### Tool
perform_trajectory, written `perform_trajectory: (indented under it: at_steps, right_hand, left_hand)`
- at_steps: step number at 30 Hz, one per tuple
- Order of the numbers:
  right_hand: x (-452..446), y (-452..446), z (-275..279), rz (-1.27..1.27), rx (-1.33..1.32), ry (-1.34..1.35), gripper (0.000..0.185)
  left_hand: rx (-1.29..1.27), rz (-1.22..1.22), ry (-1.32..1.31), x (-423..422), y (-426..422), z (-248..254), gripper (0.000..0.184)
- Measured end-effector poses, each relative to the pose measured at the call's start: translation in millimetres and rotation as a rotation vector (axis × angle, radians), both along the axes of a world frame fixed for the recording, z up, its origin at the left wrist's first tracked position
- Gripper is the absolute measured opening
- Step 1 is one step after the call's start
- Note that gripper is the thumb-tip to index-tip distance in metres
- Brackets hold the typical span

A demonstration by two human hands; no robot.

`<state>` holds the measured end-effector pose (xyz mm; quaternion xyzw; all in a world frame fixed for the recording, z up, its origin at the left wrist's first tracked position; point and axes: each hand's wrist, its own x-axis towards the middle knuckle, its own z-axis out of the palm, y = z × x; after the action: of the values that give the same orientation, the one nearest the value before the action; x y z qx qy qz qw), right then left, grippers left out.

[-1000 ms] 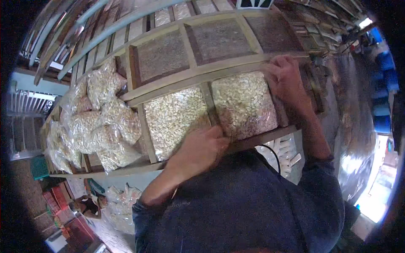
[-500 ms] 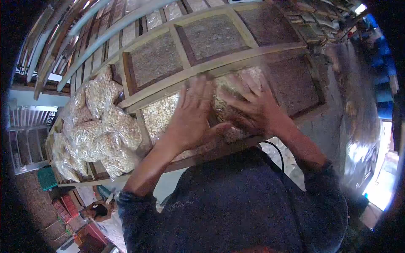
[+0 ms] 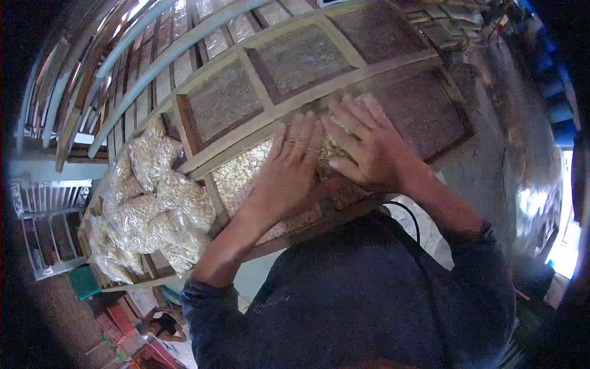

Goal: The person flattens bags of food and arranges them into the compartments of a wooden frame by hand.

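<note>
My left hand lies flat on a spread of pale bean-like pieces, its fingers stretched out. Beside it, to the right, my right hand rests palm down on the same layer with its fingers apart. Neither hand grips anything. The pieces lie in a wooden-framed tray with a mesh-like floor, in its near row. Part of the layer is hidden under my palms and forearms. Right of my right hand, a dark tray compartment shows its bare floor.
Several clear plastic bags filled with similar pale pieces are heaped at the left. Pale blue poles and slats run behind the tray. Another person is at the lower left. A cable hangs near my body.
My right hand has shifted slightly up, its fingers straighter on the pieces. My left hand stays flat, moved a little right in view. The whole view has tilted slightly.
</note>
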<state>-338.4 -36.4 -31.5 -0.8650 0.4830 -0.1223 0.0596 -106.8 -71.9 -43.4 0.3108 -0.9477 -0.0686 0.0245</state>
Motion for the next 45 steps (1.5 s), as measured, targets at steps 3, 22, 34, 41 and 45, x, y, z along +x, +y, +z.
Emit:
perform_trajectory:
  at_steps: [3, 22, 34, 41, 45]
  right_hand:
    - [0, 1, 5, -0.157, -0.154, -0.169, 0.066]
    - [-41, -9, -16, -0.309, -0.128, 0.208, 0.065]
    - [72, -24, 59, 0.079, -0.059, -0.287, 0.066]
    - [151, -25, 25, 0.091, 0.488, -1.154, 0.071]
    - [127, -27, 60, 0.052, 1.119, -1.424, 0.064]
  left_hand:
    - [-0.024, -0.044, -0.003, -16, 0, -6, 0.102]
    - [0.033, 0.522, 0.349, 108, 12, 52, 0.051]
    - [-0.057, 0.93, 0.479, 213, 27, 79, 0.028]
    - [0.212, 0.795, 1.509, 128, 54, 122, 0.032]
    - [0.613, 0.563, 1.936, 121, 69, 58, 0.05]
